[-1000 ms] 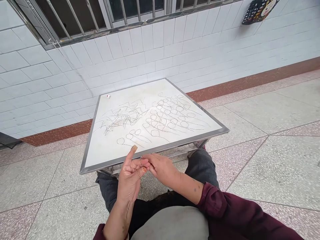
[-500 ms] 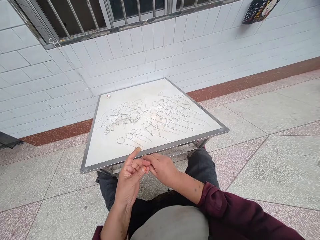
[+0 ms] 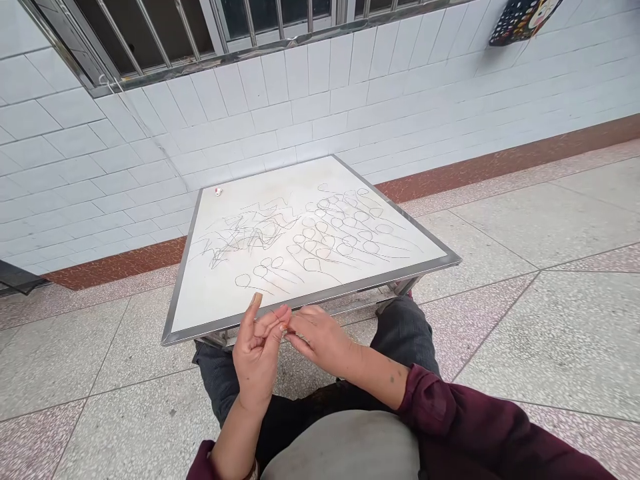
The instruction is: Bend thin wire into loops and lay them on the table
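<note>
Far side: a white tiled wall (image 3: 260, 133) with a steel-barred window (image 3: 150, 40) along its top and a red-brown skirting band (image 3: 120, 263) at its foot. A black polka-dot hanging item (image 3: 525, 20) with a cartoon face is on the wall at far right; no wording on it can be read. Terrazzo floor (image 3: 500, 227) in pale grey and pinkish panels runs under everything. A low square surface (image 3: 380, 283), white top in a steel frame, stands just off the wall, its near edge over the person's knees. Dark trousers (image 3: 410, 333) cover the legs, a grey cloth (image 3: 345, 447) lies across the lap, and maroon sleeves (image 3: 450, 413) are pushed back from the forearms. On the white top, thin dark lines (image 3: 320, 233) form rows of small loops with long tails at centre and right, and a zigzag tangle (image 3: 250, 237) at left; none reads as lettering. A tiny white-and-red object (image 3: 218, 191) sits at the far left corner. Both hands are together just off the near edge, not touching the top. The left hand (image 3: 257, 353) is raised, palm toward the person, its fingertips (image 3: 280, 313) meeting those of the right hand (image 3: 317, 340). Whether anything thin is pinched between them cannot be told. An orange-painted fingernail (image 3: 284, 325) shows at the contact.
</note>
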### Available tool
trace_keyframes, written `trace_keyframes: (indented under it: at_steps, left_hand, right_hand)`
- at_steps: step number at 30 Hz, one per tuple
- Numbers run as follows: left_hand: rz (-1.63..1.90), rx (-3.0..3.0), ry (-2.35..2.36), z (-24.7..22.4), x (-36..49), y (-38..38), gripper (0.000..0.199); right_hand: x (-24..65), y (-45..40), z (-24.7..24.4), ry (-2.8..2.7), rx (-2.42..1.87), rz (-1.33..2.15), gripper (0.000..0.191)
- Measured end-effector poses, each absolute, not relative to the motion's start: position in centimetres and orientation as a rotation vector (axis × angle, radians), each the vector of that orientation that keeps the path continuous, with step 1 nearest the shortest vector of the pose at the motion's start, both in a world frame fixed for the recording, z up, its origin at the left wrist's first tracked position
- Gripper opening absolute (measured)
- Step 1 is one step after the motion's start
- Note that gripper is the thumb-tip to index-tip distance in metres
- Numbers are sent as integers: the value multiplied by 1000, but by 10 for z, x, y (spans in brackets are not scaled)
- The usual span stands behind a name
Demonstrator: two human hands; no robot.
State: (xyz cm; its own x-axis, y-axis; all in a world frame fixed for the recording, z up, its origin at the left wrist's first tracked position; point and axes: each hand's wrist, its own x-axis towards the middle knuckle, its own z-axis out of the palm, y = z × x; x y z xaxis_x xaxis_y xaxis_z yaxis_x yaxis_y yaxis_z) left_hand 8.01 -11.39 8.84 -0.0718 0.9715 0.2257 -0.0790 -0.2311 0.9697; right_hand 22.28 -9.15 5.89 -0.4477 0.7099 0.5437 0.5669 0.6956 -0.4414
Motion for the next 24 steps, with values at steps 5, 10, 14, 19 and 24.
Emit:
trace_keyframes:
  at_steps: [5,10,14,19,24]
  left_hand:
    - [1406,1868,1284,84,70,-113,57]
    - [1259,2400,1236,84,62,-106,62]
    - [1092,2526,1137,83,56,-101,63]
    - [964,2627,1106,81,48,-97,63]
    - [892,2762,1167,77,46,-97,62]
  right_hand:
    - [225,-91,59,-2099,-823,276,11]
    - [227,-95,62,-2030,-866,341,16]
    - [228,-96,64,-2002,-890,407,16]
    - [228,-96,63,-1984,-915,442,17]
    - [231,-95,61,-2039,-959,382,17]
